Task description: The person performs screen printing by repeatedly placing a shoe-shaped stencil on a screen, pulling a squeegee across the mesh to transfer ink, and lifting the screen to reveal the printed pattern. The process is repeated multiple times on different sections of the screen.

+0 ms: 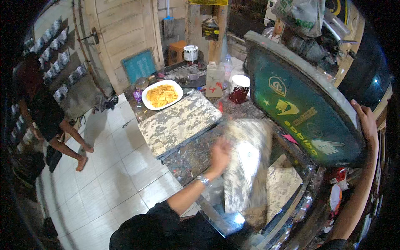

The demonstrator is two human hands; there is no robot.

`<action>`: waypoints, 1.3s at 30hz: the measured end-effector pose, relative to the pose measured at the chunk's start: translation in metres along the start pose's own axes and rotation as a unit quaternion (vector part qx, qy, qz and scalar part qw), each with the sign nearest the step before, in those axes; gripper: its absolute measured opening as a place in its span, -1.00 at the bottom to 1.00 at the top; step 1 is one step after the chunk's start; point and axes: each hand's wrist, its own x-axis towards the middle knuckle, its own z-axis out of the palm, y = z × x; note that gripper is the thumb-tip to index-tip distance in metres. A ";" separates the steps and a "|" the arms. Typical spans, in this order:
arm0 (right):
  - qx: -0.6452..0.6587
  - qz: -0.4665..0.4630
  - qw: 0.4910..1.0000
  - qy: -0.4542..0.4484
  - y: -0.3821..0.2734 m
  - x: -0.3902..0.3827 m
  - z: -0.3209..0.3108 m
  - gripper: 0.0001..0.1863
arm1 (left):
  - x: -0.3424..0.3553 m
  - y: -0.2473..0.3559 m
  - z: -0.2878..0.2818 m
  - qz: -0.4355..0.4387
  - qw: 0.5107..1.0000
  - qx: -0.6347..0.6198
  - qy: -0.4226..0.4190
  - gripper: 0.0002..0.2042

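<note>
My left hand (220, 155) has its fingers curled on a camouflage-patterned sheet (241, 175), which is lifted and smeared by motion; its thumb and fingertips are hard to make out. Under and right of it, another camouflage piece (281, 187) lies on the printing bed. My right hand (361, 118) grips the outer edge of a raised screen frame (300, 104), which tilts up and carries pale and yellow designs on dark green. A stack of camouflage sheets (179, 121) lies on the stained worktable (187, 166) to the left.
A plate of yellow food (162, 94), a white tin with red stains (238, 92), a plastic container (214, 79) and jars stand on the table. A barefoot person (46, 116) is at the left on the tiled floor (108, 179). Bags (298, 16) hang at the upper right.
</note>
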 end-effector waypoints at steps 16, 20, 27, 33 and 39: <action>-0.119 -0.057 0.990 -0.055 0.038 -0.127 -0.020 -0.51 | -0.071 0.037 -0.057 0.308 0.750 0.264 -0.523 -0.26; -0.084 -0.032 0.991 -0.101 0.033 -0.178 -0.031 -0.47 | -0.122 0.059 -0.015 0.332 0.650 0.277 -0.624 -0.19; -0.028 -0.085 0.990 -0.108 0.022 -0.142 -0.025 -0.40 | -0.122 0.061 -0.013 0.313 0.638 0.294 -0.639 -0.18; 0.008 -0.151 0.984 -0.098 -0.016 -0.050 -0.010 -0.34 | -0.123 0.060 -0.015 0.337 0.636 0.291 -0.631 -0.18; 0.011 -0.133 0.986 -0.099 -0.039 -0.033 -0.017 -0.28 | -0.126 0.060 -0.021 0.345 0.650 0.287 -0.613 -0.21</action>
